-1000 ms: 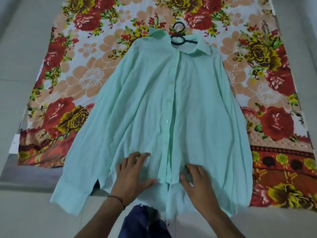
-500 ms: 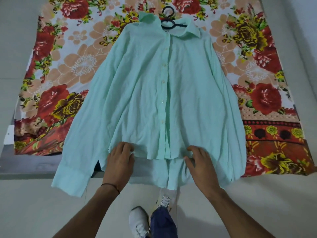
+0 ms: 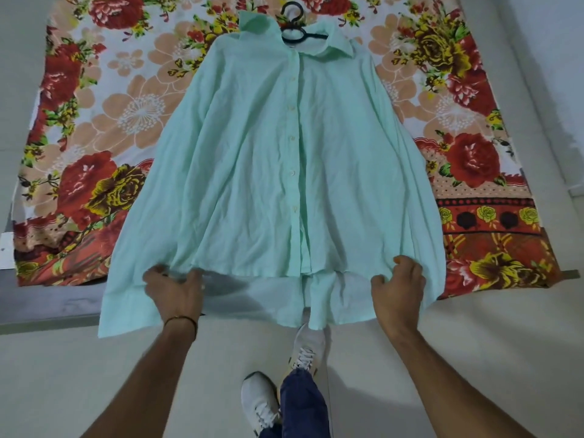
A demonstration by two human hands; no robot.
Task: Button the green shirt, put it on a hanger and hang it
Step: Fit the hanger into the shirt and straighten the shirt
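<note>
The mint green shirt (image 3: 252, 159) lies flat and face up on a floral sheet, its button row closed down the middle. A black hanger (image 3: 295, 28) sits inside the collar, with its hook poking out at the top. My left hand (image 3: 175, 290) pinches the front hem at its left corner. My right hand (image 3: 399, 287) grips the same hem at its right corner. The front hem is lifted a little, and the longer back panel hangs over the bed's front edge.
The floral bedsheet (image 3: 94, 137) covers a low bed whose grey front edge (image 3: 47, 298) runs along the left. Pale floor tiles lie in front. My white shoes (image 3: 259, 403) and blue trousers stand just below the hanging shirt tail.
Both hands slid apart along the front hem, from near the placket out to its corners, and closed on the cloth. The view pulled back and my feet came into sight.
</note>
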